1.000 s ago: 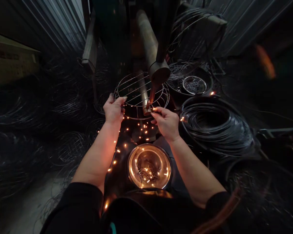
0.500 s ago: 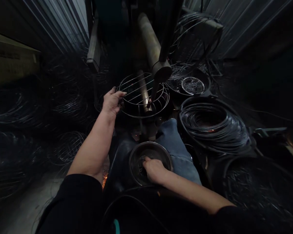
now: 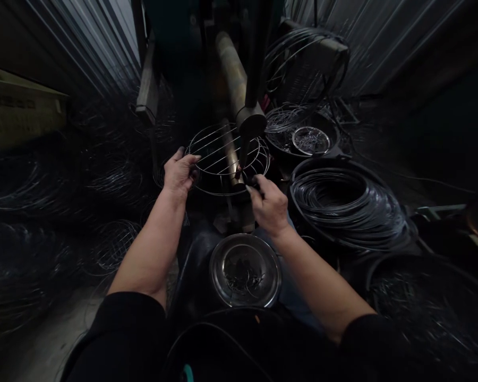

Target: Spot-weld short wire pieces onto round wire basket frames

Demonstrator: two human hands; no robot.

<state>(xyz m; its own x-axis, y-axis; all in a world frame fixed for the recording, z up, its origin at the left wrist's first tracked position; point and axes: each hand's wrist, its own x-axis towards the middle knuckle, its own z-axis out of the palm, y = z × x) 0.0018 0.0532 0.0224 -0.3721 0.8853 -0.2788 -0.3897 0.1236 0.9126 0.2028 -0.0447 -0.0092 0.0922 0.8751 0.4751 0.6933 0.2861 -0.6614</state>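
Note:
A round wire grille basket (image 3: 219, 151) rests on the lower arm of a spot welder, under its hanging electrode (image 3: 245, 139). My left hand (image 3: 180, 172) grips the basket's left rim, fingers curled over the wire. My right hand (image 3: 267, 202) is closed in a pinch at the basket's front right rim, just below the electrode tip; what it pinches is too small to make out. Below both hands a shiny metal bowl (image 3: 266, 260) holds several small wire pieces.
A large coil of dark wire (image 3: 348, 204) lies to the right. A second bowl of wire parts (image 3: 311, 139) sits behind it, with wire hoops (image 3: 302, 69) above. Stacked wire baskets (image 3: 115, 244) crowd the left floor. Corrugated metal walls close in.
A second ago sparks flew at the electrode with both hands at the basket. Then my right hand dipped into the metal bowl; now it is back up at the basket's front rim.

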